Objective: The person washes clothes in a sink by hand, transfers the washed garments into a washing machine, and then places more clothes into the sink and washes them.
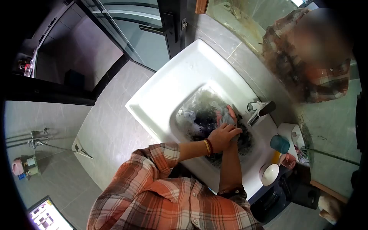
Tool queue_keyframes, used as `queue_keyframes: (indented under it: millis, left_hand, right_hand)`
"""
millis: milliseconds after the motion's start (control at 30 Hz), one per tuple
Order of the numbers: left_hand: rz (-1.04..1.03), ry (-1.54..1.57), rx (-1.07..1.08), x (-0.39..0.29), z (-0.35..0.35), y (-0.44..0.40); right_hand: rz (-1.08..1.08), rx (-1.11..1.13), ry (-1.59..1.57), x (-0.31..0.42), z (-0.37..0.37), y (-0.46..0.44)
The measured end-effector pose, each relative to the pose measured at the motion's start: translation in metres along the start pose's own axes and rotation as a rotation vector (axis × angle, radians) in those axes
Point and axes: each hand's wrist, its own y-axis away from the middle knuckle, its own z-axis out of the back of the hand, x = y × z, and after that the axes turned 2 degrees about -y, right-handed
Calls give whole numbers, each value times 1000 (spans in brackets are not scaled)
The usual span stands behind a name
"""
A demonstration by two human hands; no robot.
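Observation:
My left hand [222,137], with red and yellow bands at its wrist, lies over the other hand above the sink basin [153,103]. Its fingers are bent and pressed together over something too hidden to name. Beneath it is my right hand [233,142], mostly covered. Grey and pink wet cloth [227,118] sticks out just beyond both hands. Dark cloth [203,122] lies in foamy, murky water around them.
A faucet [260,111] stands at the basin's right edge. Beside it are a teal cup [280,144], a pink cup [287,161] and a white bowl [269,174]. A mirror [249,23] hangs behind, and a glass door [142,38] is at the upper left.

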Motion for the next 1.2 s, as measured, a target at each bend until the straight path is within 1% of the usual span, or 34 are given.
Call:
queue_keyframes:
  millis: [33, 133, 200, 267, 300, 333, 400, 433, 533, 567, 667, 700, 800, 833, 900, 967, 1000, 1033, 1100, 1200]
  left_hand:
    - [24, 33, -14, -5, 0, 1]
    - [364, -47, 23, 21, -17, -8]
    - [558, -92, 250, 69, -18, -24]
    - [472, -96, 149, 108, -11, -19]
    - [489, -147, 261, 126, -1, -19]
    - [502, -196, 377, 134, 8, -18]
    - [565, -192, 249, 133, 25, -17]
    - [602, -193, 176, 132, 33, -19]
    - [488, -320, 169, 127, 32, -15]
    - [369, -344, 178, 141, 9, -6]
    - [705, -285, 486, 133, 4, -7]
    - [704, -223, 433, 149, -10, -2]
    - [724, -20, 406, 169, -19, -3]
    - [681, -54, 322, 164, -16, -4]
    - [590, -133, 153, 146, -12, -6]
    - [262, 92, 7, 118, -17, -6]
    - [218, 76, 40, 95, -14, -7]
    - [175, 60, 75, 67, -7, -8]
    - [123, 195, 22, 27, 0, -9]
    - [243, 95, 107, 10, -2, -12]
  right_hand:
    - [47, 169, 161, -21, 53, -12]
    - [-46, -47, 41, -24, 47, -11]
    - [-101, -192, -43, -26, 34, -16]
    - [-156, -335, -132, -26, 29, -22]
    - [-49, -309, 20, -28, 33, -27]
    - [8, -303, 66, -24, 30, -23]
    - [129, -280, 152, -13, 20, -18]
    - [163, -235, 183, -15, 37, -23]
    - [253, -389, 584, -31, 67, -30]
    - [412, -348, 1041, -45, 98, -43]
    - [162, -440, 1696, -52, 79, -38]
    - [24, -397, 1715, -48, 81, -40]
    - [43, -416, 1403, -54, 140, -65]
    - [-124, -437, 808, -37, 109, -50]
    - [237, -80, 1205, -31, 94, -35]
    - [-4, 78, 452, -39, 117, -53]
    - [-139, 87, 117, -43, 130, -62]
    - [-214, 190, -56, -47, 150, -73]
    - [-220, 197, -199, -33, 87, -42]
    - [-172, 133, -240, -26, 47, -15]
